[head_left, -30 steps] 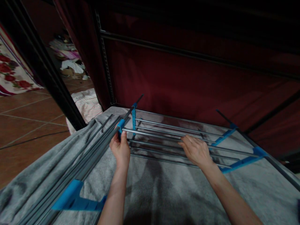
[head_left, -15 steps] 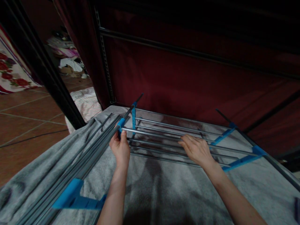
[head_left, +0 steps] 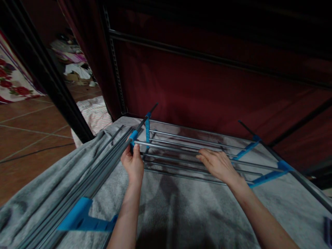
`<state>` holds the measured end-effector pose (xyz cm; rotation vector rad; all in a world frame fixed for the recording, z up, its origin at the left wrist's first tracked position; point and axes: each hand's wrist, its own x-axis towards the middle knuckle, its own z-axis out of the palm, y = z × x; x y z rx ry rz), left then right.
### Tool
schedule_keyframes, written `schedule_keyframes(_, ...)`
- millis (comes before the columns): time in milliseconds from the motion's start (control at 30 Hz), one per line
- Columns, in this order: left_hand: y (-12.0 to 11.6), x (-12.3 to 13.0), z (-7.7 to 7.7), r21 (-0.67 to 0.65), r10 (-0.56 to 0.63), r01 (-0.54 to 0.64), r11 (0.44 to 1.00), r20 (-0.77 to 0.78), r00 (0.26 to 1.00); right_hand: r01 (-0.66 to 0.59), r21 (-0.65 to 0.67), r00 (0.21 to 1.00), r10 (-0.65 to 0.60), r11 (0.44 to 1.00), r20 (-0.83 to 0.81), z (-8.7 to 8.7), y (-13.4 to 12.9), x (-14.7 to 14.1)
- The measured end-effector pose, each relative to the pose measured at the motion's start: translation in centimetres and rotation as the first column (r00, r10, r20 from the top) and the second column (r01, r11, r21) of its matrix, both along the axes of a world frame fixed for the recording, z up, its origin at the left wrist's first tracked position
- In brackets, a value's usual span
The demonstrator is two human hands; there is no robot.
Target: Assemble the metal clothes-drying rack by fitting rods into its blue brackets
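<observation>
A partly assembled metal rack [head_left: 178, 147] of grey tubes and blue plastic brackets lies on a grey blanket [head_left: 186, 211]. At its left corner my left hand [head_left: 133, 160] is closed around a blue bracket [head_left: 133, 136], thumb up by the end of a crossbar. My right hand [head_left: 216, 164] is wrapped over that same crossbar near its middle; its fingertips are partly hidden. On the right, the crossbar meets another blue bracket [head_left: 284, 166] on a long side tube [head_left: 306, 185].
A bundle of loose grey tubes [head_left: 103, 166] lies along the left, with a blue bracket [head_left: 83, 218] near me. Black frame posts [head_left: 62, 86] and a dark red curtain [head_left: 207, 93] stand around the bed. Folded items [head_left: 75, 69] are piled on the tiled floor beyond.
Almost nothing differs. My right forearm has shifted slightly, and the view has moved a little; both hands keep their places on the rack.
</observation>
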<state>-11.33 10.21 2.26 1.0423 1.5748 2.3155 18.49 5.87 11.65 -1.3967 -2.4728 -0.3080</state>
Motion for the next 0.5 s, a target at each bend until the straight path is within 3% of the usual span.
schedule_keyframes(233,0.04,-0.13,0.15,0.003,0.022,-0.022,1.000,-0.013,1.000,0.039,-0.119,0.999,-0.043,0.992,-0.028,0.16,0.33,-0.45)
schedule_keyframes(367,0.20,-0.37,-0.19,-0.016,0.045,-0.045,0.999,-0.019,0.999,0.075,-0.034,0.997,-0.076,0.997,-0.030,-0.14,0.10,-0.77)
schedule_keyframes(500,-0.02,0.19,0.61,0.035,0.048,-0.047,0.998,-0.031,0.998,0.083,0.063,0.996,-0.081,0.995,-0.040,-0.59,-0.14,-1.01)
